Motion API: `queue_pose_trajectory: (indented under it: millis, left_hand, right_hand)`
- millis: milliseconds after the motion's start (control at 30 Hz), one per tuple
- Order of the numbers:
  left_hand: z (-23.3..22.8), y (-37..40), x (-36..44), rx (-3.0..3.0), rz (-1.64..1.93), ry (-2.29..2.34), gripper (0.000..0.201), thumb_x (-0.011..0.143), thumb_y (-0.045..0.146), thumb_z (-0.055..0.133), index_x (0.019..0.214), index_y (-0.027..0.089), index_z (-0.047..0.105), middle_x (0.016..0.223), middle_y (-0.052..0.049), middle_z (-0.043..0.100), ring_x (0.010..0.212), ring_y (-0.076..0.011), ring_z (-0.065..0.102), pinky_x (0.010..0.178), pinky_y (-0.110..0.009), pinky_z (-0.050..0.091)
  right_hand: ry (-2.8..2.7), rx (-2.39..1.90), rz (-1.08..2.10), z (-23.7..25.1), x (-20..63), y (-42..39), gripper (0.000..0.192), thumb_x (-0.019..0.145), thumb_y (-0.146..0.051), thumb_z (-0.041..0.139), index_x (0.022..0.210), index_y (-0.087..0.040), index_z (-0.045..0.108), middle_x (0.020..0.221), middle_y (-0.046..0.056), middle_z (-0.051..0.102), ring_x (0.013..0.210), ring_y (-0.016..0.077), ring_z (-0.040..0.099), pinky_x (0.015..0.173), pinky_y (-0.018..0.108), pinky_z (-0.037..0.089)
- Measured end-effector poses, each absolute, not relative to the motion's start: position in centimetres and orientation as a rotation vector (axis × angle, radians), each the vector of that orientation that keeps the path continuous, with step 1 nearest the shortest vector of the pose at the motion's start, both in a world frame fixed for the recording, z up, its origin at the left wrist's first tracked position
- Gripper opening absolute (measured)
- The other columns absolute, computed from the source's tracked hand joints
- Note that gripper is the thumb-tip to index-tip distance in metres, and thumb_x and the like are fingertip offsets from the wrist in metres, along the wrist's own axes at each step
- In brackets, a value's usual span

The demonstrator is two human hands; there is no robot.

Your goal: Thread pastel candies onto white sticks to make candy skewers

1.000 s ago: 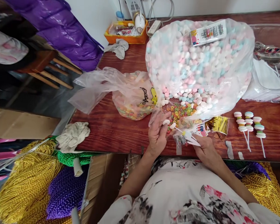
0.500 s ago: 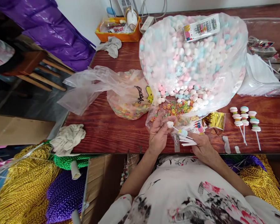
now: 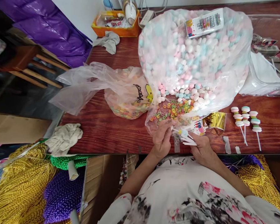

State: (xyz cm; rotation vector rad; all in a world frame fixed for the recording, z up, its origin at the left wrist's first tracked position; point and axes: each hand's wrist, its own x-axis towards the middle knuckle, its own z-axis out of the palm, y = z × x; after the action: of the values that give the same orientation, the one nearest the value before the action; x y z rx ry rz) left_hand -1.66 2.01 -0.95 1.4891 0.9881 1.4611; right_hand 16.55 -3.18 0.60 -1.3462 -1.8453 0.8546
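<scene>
My right hand [image 3: 202, 149] grips a bundle of white sticks [image 3: 188, 140] at the near table edge; one stick carries a blue candy near its tip. My left hand [image 3: 162, 140] pinches the tip of that stick, fingers closed around a small candy piece that is mostly hidden. Just beyond both hands lies a loose pile of coloured ring candies [image 3: 172, 110] at the mouth of a big clear bag of pastel round candies [image 3: 193, 56]. A second bag of ring candies [image 3: 128, 99] sits to the left.
Three finished candy sticks [image 3: 246, 119] lie at the right, beside gold twist ties [image 3: 216, 119]. An orange tray [image 3: 116, 26] and grey cloth [image 3: 108, 42] are at the back. A rag [image 3: 64, 138] lies at the left corner. Bead strands [image 3: 25, 183] fill boxes below.
My left hand has closed in on the stick tip and the white candy it held is now hidden by its fingers. The view shifted slightly; my right hand stays put.
</scene>
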Motion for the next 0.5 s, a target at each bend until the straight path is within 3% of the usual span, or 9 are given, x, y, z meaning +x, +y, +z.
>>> queue_pose_trajectory:
  millis: [167, 300, 500]
  left_hand:
    - [-1.2, 2.2, -1.6, 2.059, 1.506, 0.914, 0.046, 0.098, 0.014, 0.05, 0.142, 0.027, 0.053, 0.125, -0.011, 0.069, 0.122, -0.0231, 0.061, 0.105, -0.046, 0.051]
    - [-1.7, 2.1, -0.7, 1.939, 1.526, 1.014, 0.04, 0.1, 0.016, 0.048, 0.139, 0.026, 0.053, 0.121, -0.01, 0.07, 0.121, -0.0214, 0.062, 0.105, -0.044, 0.051]
    - [-1.0, 1.9, 1.0, 1.967, 1.542, 0.852, 0.038, 0.099, 0.018, 0.05, 0.136, 0.027, 0.056, 0.118, -0.008, 0.073, 0.113, -0.0217, 0.067, 0.102, -0.044, 0.053]
  right_hand:
    - [-1.762, -1.268, 0.947, -0.4, 15.8, -3.8, 0.03, 0.089, -0.004, 0.042, 0.102, -0.02, 0.064, 0.079, 0.003, 0.066, 0.067, 0.0167, 0.059, 0.066, 0.027, 0.047]
    - [-1.663, -1.215, 0.985, -1.1, 15.3, -3.7, 0.022, 0.095, -0.011, 0.043, 0.085, -0.021, 0.06, 0.066, -0.002, 0.054, 0.057, 0.0132, 0.049, 0.058, 0.025, 0.039]
    - [-1.409, -1.235, 1.042, -1.2, 15.3, -3.1, 0.028, 0.099, -0.027, 0.05, 0.073, -0.019, 0.058, 0.06, -0.004, 0.042, 0.055, 0.0111, 0.038, 0.056, 0.025, 0.037]
